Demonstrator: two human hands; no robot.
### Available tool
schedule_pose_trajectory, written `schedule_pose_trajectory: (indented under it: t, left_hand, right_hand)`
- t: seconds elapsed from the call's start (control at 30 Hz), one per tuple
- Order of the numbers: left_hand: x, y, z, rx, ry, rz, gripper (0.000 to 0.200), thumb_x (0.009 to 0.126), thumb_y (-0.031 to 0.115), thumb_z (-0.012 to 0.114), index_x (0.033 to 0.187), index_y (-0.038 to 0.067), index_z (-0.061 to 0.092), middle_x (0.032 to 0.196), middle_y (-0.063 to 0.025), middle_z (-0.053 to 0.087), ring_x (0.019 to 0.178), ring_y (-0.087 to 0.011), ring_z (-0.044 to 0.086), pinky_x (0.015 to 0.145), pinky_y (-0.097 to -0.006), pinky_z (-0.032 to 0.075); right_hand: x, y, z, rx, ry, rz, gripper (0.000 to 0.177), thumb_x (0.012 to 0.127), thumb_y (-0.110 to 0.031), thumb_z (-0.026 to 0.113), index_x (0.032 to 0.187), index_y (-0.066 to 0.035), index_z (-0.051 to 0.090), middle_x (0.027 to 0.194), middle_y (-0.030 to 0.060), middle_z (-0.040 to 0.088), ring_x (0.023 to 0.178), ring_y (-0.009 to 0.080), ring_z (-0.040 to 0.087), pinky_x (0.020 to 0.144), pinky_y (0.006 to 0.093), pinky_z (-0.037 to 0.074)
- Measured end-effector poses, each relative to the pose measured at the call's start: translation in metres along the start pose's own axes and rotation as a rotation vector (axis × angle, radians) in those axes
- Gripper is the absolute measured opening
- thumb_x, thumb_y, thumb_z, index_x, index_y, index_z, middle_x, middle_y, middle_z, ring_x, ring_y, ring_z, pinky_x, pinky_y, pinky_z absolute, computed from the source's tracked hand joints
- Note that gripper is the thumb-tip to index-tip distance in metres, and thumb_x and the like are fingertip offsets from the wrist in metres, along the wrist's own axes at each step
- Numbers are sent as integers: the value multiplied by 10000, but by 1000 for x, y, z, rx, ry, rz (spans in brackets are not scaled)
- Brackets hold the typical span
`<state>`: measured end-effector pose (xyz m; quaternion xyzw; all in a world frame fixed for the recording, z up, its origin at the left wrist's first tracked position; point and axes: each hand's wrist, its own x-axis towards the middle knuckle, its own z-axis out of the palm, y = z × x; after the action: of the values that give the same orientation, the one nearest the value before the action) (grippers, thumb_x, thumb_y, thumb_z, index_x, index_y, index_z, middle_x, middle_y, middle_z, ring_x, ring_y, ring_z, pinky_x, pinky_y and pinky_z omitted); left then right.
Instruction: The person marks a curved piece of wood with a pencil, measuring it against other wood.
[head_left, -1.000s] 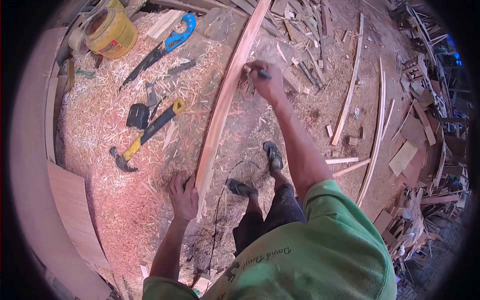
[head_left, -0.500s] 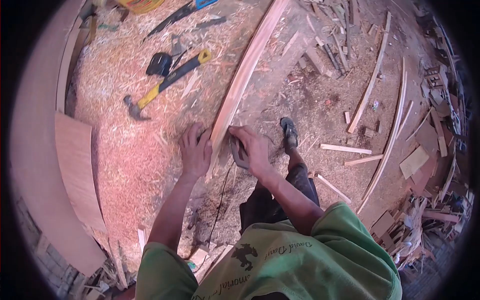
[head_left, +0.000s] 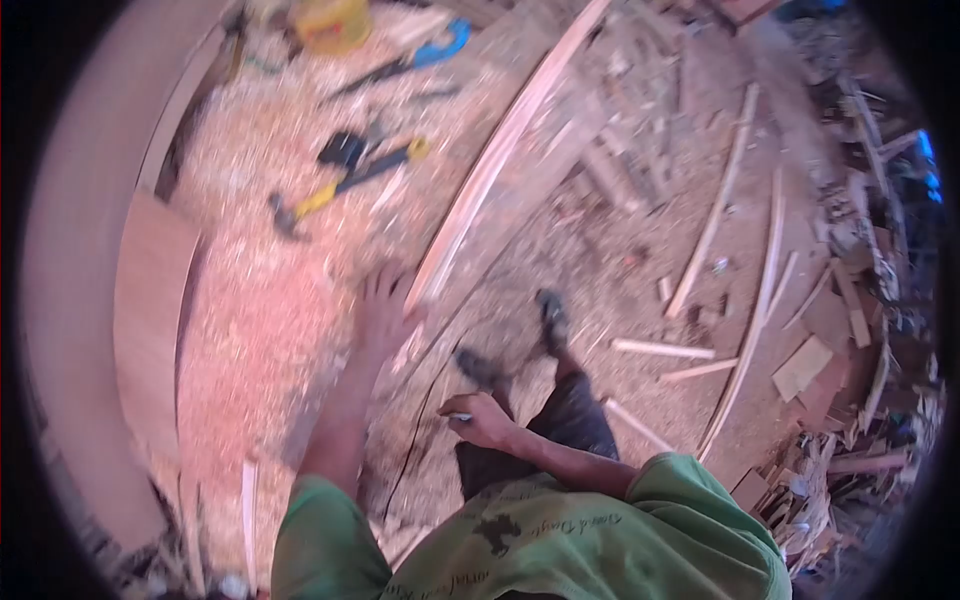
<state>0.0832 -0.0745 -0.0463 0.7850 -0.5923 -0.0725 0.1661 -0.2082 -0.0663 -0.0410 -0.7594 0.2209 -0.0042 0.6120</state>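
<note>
A long pale wooden strip (head_left: 490, 165) runs away from me over the shavings-covered work surface. At its near end lies my left hand (head_left: 380, 310), fingers stretched along its left side and thumb at the end of the wood; motion blurs it slightly. My right hand (head_left: 485, 420) is closed in front of my body, apart from the strip, around a small grey tool (head_left: 459, 416). Only a bit of that tool shows, and I cannot tell its kind. Beyond my left hand lie a yellow and black claw hammer (head_left: 340, 187) and a black tape measure (head_left: 342, 150).
A handsaw with a blue handle (head_left: 438, 48) and a yellow container (head_left: 333, 25) lie at the far left. A thin black cord (head_left: 412, 440) hangs between my arms. Long wooden strips (head_left: 722, 200) and offcuts cover the floor on the right. Brown boards (head_left: 150, 320) stand left.
My right hand has drawn back from the strip toward my body, carrying the grey tool. My left hand stays by the strip's near end. The whole view has shifted a little.
</note>
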Motion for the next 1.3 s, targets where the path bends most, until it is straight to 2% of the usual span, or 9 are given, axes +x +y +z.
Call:
schedule_pose_trajectory:
  t: [0.1,0.23,0.43,0.57,0.7,0.87,1.13,1.2,1.3]
  left_hand:
    - [-10,15,8,44,34,-9,726,908,531,796,1419,39,646,1574,-225,544,1483,-431,468,1250,-593,362]
    - [-16,80,-17,-74,-133,-366,734,955,492,747,1490,26,559,1500,-273,614,1384,-468,590,1126,-595,495]
    - [-54,128,-42,-224,-126,-462,741,971,451,753,1538,43,507,1314,-303,708,1112,-532,718,962,-618,580]
    - [-105,118,-33,-197,-137,-489,840,915,455,817,1594,74,501,1250,-317,734,1082,-540,727,947,-635,580]
    - [-168,135,-37,-220,-65,-513,787,890,495,831,1516,97,568,1216,-304,755,1034,-533,746,899,-615,598]
    - [-193,180,-76,-191,-319,-857,644,839,565,880,1310,172,682,995,-189,816,937,-470,781,802,-570,619]
    - [-202,206,-76,-146,-233,-1000,587,827,525,913,1187,124,678,983,-183,802,915,-441,781,779,-561,597]
    - [-179,235,-94,-131,-220,-1014,572,829,460,927,1183,96,664,1042,-210,766,966,-458,749,823,-553,594]
    - [-179,255,-92,73,-210,-990,583,822,449,931,1183,84,654,1048,-195,740,990,-449,734,854,-545,594]
  right_hand:
    - [-8,9,-100,-114,154,308,234,896,-111,773,1118,-37,790,1011,151,801,950,305,792,848,419,610]
    - [-22,59,-194,-39,574,455,216,898,-107,764,1088,-4,784,930,100,790,877,213,754,792,378,598]
    - [-27,-36,-267,562,737,250,264,917,-45,693,1174,-11,743,1077,82,769,986,238,762,845,429,634]
    - [11,-56,-286,747,687,157,289,994,-87,675,1256,15,737,1115,139,797,948,272,810,850,423,703]
    - [81,-71,-306,947,491,191,372,1037,-111,635,1387,13,652,1225,153,771,1084,294,794,924,434,699]
    - [218,-58,-302,999,356,196,232,1038,-75,643,1255,-7,694,1189,149,781,1044,291,797,886,439,703]
    - [364,-6,-270,1101,240,410,155,1086,-59,636,1203,0,718,1124,160,804,946,312,808,852,467,717]
    - [382,6,-275,1053,149,542,229,1082,-162,691,1238,4,714,1155,159,802,978,349,800,917,502,708]
    - [337,-41,-344,823,29,514,276,1000,-204,761,1203,-18,748,1079,179,781,962,404,791,804,533,659]
